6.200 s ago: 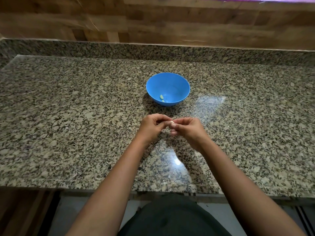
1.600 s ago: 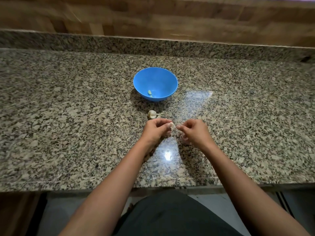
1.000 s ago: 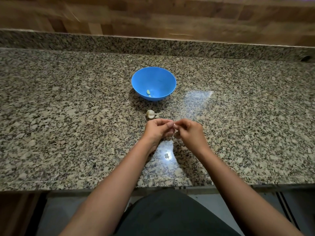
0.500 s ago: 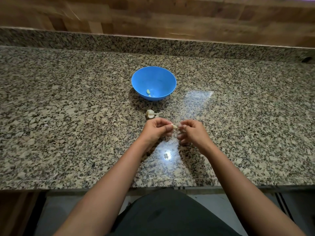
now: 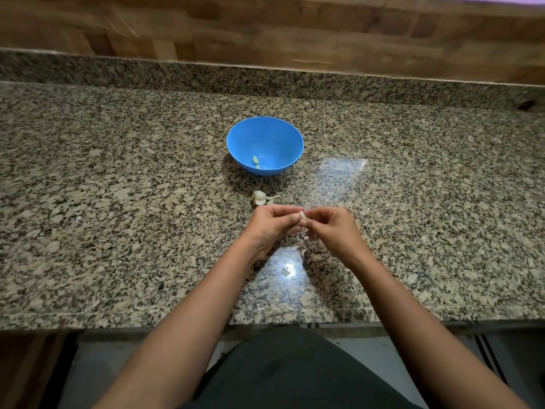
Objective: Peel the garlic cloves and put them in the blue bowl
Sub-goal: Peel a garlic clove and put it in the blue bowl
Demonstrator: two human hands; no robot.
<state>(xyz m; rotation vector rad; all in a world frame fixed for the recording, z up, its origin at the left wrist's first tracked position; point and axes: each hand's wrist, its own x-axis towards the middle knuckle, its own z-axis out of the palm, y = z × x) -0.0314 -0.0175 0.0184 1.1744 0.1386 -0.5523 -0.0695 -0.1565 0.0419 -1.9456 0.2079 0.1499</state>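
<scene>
A blue bowl (image 5: pixel 292 137) stands on the granite counter with two small peeled cloves (image 5: pixel 255 160) lying in its bottom. A remnant of a garlic bulb (image 5: pixel 260 198) with a dry stem lies just in front of the bowl. Below it, my left hand (image 5: pixel 272 224) pinches a small pale garlic clove (image 5: pixel 303 215) at its fingertips. My right hand (image 5: pixel 333 227) meets it from the right, thumb and fingers pinching the same clove. Most of the clove is hidden by the fingers.
Bits of papery garlic skin (image 5: pixel 302 242) lie on the counter under my hands, one more (image 5: pixel 284 271) nearer the front edge. A raised granite backsplash (image 5: pixel 265 81) and a wood wall close the far side. The counter's front edge (image 5: pixel 295 324) runs just before my body.
My hands stay together just in front of the bulb remnant. The right hand pulled slightly away from the clove half a second ago and has now closed back onto it.
</scene>
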